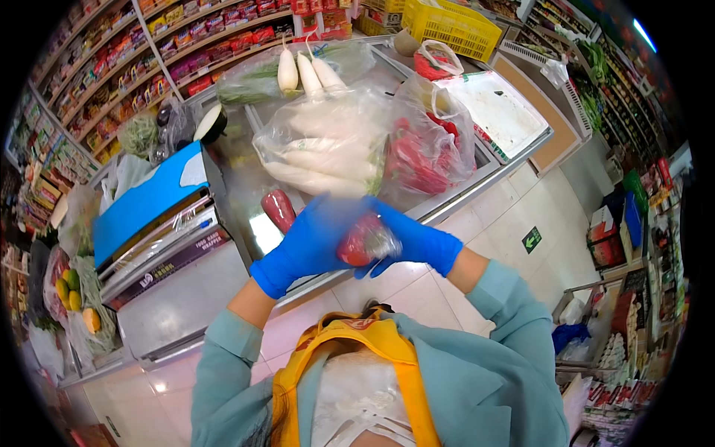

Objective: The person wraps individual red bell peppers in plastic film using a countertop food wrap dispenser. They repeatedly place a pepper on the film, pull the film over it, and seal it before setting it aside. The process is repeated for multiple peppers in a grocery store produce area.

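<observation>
Between my two hands, both in blue gloves, is a red vegetable in clear plastic film [363, 240], close to my body over the counter's front edge. My left hand [315, 237] is on its left side, partly blurred; my right hand [410, 240] curls round its right side. Another red vegetable in film [277, 208] lies on the counter just beyond my left hand. A clear bag of white radishes [329, 145] lies past my hands, with several loose white radishes [287, 70] at its far end. To its right sits a clear bag of red peppers [427, 148].
A food wrap dispenser with a blue top [151, 201] stands on the left. A cut winter melon [211, 124] lies behind it. At the right are a white foam lid [503, 112] and a yellow plastic crate [451, 28]. Bagged mangoes [68, 288] lie far left.
</observation>
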Tool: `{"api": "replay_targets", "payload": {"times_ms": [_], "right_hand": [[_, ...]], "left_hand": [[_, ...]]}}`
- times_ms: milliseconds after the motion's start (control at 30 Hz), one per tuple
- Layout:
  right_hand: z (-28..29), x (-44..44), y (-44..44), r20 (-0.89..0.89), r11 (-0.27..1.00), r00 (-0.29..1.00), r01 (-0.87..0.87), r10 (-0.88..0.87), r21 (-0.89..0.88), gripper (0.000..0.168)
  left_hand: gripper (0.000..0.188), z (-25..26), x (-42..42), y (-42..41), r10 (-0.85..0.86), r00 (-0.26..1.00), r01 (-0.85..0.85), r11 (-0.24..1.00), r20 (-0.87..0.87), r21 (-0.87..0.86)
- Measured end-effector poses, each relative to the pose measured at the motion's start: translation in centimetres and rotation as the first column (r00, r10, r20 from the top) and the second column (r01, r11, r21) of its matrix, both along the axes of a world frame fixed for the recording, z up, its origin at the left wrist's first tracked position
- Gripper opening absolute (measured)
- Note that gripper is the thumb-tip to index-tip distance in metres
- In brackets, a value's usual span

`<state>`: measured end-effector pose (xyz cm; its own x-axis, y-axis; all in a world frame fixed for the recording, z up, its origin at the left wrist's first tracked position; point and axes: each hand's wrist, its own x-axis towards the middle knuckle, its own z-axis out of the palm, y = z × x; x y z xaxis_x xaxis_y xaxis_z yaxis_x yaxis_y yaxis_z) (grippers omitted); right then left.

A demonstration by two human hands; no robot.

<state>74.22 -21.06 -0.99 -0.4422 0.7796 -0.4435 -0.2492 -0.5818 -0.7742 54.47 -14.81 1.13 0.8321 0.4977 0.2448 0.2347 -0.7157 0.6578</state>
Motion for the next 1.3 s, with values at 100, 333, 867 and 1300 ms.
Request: {"api": "replay_targets", "payload": {"times_ms": [100, 333, 867, 1300], "right_hand": [[1.9, 4.3, 0.1, -0.055, 0.994, 0.994, -0.099, 0.096, -0.049, 0.061], [4.3, 3.5, -0.9, 0.331, 0.601, 0.843, -0.012, -0.424, 0.799, 0.045], [5.4, 0.8, 0.5, 0.186, 0.677, 0.830, 0.277, -0.526, 0.682, 0.021], [5.0, -1.2, -0.6, 0.332, 0.777, 0.800, 0.244, -0.499, 0.580, 0.017]], "left_hand": [[0.085, -3.7, 0.9, 0.1, 0.053, 0.972, 0.051, 0.903, 0.227, -0.426], [0.092, -7.9, 2.0, 0.0, 0.167, 0.899, 0.181, 0.699, 0.405, -0.692], [0.086, -8.1, 1.4, -1.8, 0.237, 0.903, 0.178, 0.550, 0.357, -0.816], [0.085, -9.8, -1.2, -2.2, 0.254, 0.866, 0.286, 0.457, 0.432, -0.842]]}}
